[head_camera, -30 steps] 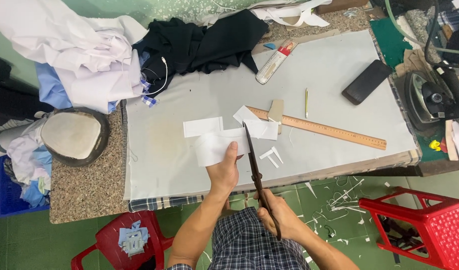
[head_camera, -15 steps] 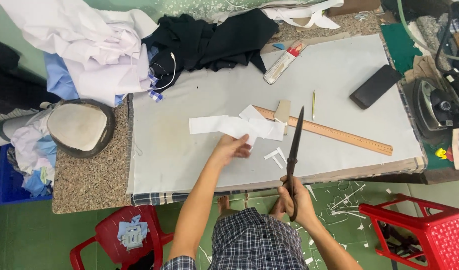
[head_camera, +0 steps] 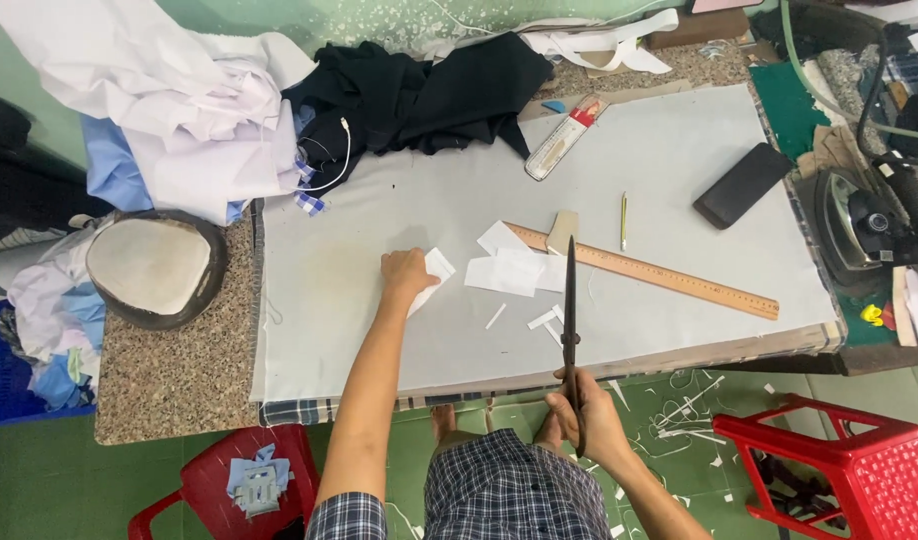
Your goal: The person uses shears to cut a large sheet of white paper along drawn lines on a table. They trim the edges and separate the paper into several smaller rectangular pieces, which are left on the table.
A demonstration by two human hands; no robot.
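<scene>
Scissors (head_camera: 571, 330) lowered; left hand (head_camera: 406, 276) slid white piece (head_camera: 434, 272) leftward.

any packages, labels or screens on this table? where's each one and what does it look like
Phone: right part of the grey table, past the far end of the wooden ruler; flat dark rectangle, screen not lit.
Long packet: top middle, beside the black cloth; narrow, white with a red end.
No signs that I can make out.

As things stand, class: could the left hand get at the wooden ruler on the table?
Probably yes. The left hand rests on a white fabric piece, and only flat white pieces lie between it and the wooden ruler; nothing tall blocks the way.
</scene>
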